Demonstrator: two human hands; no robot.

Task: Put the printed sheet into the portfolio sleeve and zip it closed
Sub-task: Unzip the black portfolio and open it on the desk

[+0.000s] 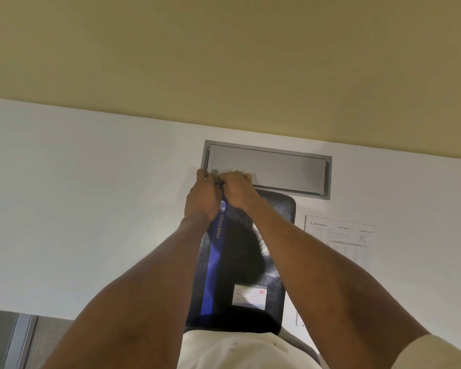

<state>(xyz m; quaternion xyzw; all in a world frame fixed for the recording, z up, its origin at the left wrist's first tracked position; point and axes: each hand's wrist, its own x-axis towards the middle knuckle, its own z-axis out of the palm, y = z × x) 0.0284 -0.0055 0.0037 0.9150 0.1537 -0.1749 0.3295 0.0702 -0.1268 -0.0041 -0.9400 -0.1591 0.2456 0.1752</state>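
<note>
Both my hands are meeting at the far end of the portfolio sleeve.

Nearest me, the portfolio sleeve (266,267) is lying flat on the white surface (91,209), its near end reaching my shirt and its blue strip (213,262) running up toward my grip. My left hand (201,198) and right hand (237,190) are touching each other at the sleeve's far left corner, fingers curled closed and pinching something small and dark there; I cannot tell exactly what it is. Off to the right of my grip, apart from the sleeve, the printed sheet (341,243) is lying on the surface. Just beyond my grip, a grey hatch (277,166) is sitting flush in the surface.
</note>
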